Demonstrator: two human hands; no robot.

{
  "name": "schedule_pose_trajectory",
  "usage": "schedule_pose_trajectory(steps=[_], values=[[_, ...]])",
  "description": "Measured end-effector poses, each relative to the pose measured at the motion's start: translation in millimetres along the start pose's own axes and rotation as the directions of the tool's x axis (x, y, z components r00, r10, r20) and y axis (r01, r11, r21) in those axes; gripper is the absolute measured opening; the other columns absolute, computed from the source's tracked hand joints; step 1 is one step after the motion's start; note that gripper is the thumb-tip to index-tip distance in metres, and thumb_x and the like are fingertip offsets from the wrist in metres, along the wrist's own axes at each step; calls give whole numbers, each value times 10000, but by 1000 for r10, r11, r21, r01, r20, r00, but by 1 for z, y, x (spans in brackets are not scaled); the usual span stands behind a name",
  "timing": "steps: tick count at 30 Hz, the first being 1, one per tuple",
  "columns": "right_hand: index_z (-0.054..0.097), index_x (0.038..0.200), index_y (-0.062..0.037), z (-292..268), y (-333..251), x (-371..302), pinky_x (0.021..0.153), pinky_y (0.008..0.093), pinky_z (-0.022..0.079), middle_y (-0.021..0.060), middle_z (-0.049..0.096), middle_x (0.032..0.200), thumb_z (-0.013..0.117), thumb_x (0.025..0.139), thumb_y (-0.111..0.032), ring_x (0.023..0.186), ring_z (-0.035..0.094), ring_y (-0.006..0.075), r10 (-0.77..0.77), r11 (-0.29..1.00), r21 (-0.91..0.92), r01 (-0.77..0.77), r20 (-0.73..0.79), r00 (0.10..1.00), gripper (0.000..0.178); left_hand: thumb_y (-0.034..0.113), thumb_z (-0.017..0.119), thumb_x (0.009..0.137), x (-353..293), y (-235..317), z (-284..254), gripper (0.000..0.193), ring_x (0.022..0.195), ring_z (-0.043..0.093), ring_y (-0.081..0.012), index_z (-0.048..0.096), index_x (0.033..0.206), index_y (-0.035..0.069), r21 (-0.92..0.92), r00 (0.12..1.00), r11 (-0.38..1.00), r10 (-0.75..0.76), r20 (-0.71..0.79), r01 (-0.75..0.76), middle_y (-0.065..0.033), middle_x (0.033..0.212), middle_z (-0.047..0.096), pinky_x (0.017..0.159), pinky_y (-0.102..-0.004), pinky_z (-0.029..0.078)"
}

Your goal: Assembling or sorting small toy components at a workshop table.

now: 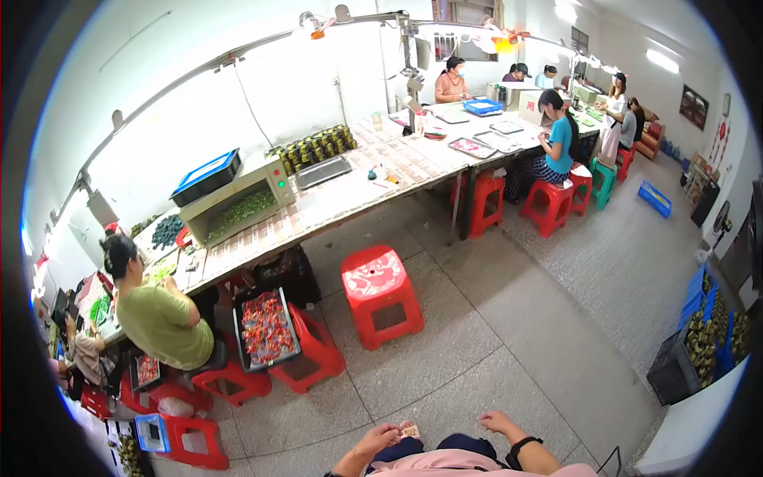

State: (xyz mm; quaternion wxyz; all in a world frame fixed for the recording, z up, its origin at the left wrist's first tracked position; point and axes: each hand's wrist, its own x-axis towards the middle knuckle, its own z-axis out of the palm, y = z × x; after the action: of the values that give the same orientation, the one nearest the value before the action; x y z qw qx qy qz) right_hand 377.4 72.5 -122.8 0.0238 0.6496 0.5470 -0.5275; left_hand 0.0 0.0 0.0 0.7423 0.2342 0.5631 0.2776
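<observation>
My left hand [383, 436] is at the lower edge, held in front of my pink top [445, 463]. Its fingers are curled together, and nothing shows in them. A short way to the right is my right hand [498, 422], its fingers bent inward with no object visible. A dark band [524, 443] circles my right wrist. Both hands are apart from the furniture. Ahead of them on the floor stands a red plastic stool [383, 296] with a patterned seat.
A long worktable [342, 195] carries a grey box machine [238, 203], a metal tray [323, 172] and blue baskets. Left, a person in green [163, 322] sits beside a black tray of red pieces [266, 330]. Other people work farther along. Dark crates [675, 370] stand right.
</observation>
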Motion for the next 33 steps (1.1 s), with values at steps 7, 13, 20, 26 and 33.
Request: schedule_pose_trajectory(steps=[7, 13, 20, 26, 33], values=[[658, 724, -66, -53, 54, 46, 546, 332, 492, 90, 629, 614, 509, 701, -246, 556, 619, 191, 299, 944, 213, -252, -224, 928, 234, 255, 499, 869, 131, 220, -7, 277, 840, 516, -92, 551, 1062, 63, 343, 970, 914, 163, 181, -218, 5, 945, 566, 730, -232, 408], [620, 744, -120, -146, 4, 31, 679, 402, 435, 150, 566, 796, 499, 802, -334, 729, 538, 202, 349, 937, 23, -349, -11, 937, 253, 248, 503, 866, 237, 318, 44, 272, 841, 516, -91, 543, 1062, 63, 309, 948, 911, 202, 246, -274, 0, 941, 558, 732, -230, 410], [646, 668, -46, -306, 10, 284, 589, 359, 486, 124, 618, 616, 474, 710, -259, 568, 613, 248, 281, 960, 52, -277, -145, 949, 277, 184, 506, 867, 326, 443, 107, 234, 800, 522, -83, 540, 1045, 36, 227, 968, 953, 156, 195, -199, -4, 904, 561, 703, -213, 424], [625, 826, -4, -459, -172, 414, 585, 329, 481, 152, 623, 706, 524, 723, -186, 624, 616, 236, -26, 960, 239, 148, -450, 893, 231, 134, 478, 879, 391, 547, 123, 178, 792, 548, -92, 552, 996, 21, 76, 969, 967, 246, -17, -244, -32, 906, 583, 716, -221, 455], [615, 913, -24, -525, -365, 476, 569, 264, 471, 59, 619, 712, 569, 751, -140, 616, 586, 118, -357, 838, 352, 416, -222, 907, 204, 90, 467, 868, 476, 629, 97, 141, 752, 567, -112, 575, 935, 29, -18, 904, 934, 340, -259, -357, -45, 870, 594, 683, -233, 470]])
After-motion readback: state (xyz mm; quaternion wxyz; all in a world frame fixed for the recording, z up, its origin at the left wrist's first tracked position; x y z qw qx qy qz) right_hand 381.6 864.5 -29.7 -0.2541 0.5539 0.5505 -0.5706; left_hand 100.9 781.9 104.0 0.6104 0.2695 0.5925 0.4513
